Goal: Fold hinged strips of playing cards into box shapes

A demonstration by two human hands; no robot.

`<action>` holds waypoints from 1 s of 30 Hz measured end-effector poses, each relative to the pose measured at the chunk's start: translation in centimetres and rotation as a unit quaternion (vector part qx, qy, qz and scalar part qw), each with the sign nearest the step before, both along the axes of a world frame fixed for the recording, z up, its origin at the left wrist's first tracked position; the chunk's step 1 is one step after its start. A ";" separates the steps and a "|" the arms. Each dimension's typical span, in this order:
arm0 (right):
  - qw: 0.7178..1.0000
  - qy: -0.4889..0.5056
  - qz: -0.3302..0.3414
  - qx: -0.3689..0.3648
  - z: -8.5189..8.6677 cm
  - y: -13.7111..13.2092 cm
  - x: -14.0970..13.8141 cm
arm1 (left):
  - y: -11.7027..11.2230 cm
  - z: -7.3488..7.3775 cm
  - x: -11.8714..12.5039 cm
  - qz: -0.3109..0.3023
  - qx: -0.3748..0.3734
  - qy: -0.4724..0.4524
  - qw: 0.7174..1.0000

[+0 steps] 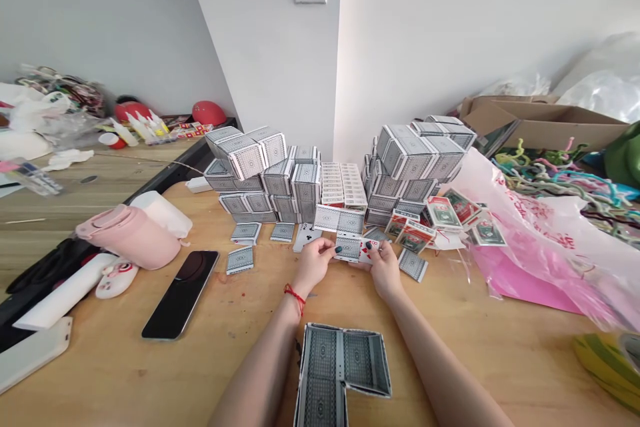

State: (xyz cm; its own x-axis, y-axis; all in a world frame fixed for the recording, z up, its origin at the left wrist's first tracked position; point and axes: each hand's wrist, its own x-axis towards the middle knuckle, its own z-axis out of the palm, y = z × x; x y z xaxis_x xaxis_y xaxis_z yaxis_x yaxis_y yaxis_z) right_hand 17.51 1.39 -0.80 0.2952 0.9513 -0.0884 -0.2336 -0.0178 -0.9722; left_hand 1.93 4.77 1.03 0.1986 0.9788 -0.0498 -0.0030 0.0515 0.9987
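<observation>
My left hand, a red cord on its wrist, pinches the left side of a blue-grey patterned playing card. The fingers of my right hand are closed on the right end, where a red-suited card face shows. Whether these cards are joined cannot be made out. Just behind them is a pair of card backs side by side. A three of clubs lies beyond my left hand. Between my forearms sits an L-shaped tray made of cards.
Stacks of card-built blocks stand at left and right. Card boxes lie right, near pink plastic and a cardboard box. A phone and pink bottle lie left; yellow tape is at far right.
</observation>
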 end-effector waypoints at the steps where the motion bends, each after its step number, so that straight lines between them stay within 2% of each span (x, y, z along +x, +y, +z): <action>1: 1.000 -0.001 -0.004 0.001 0.0 0.0 0.0 | -0.1 0.0 0.1 0.002 -0.001 -0.009 1.000; 6: 1.000 -0.002 0.029 0.003 0.2 0.1 0.1 | -0.1 0.0 0.1 0.017 -0.013 -0.046 0.999; 15: 0.997 -0.024 0.079 -0.005 0.5 -0.1 0.0 | 0.4 -0.2 -0.1 -0.004 -0.040 -0.060 0.997; 23: 0.993 -0.058 0.105 -0.018 0.1 0.0 -0.4 | 0.2 -0.5 0.0 0.004 -0.061 -0.056 0.997; 26: 0.991 -0.079 0.108 -0.011 0.0 0.0 -0.5 | 0.2 -0.3 0.0 0.016 -0.072 -0.075 0.994; 30: 0.989 -0.104 0.108 -0.006 -0.1 0.0 -0.4 | 0.0 0.0 0.1 0.001 -0.081 -0.075 0.994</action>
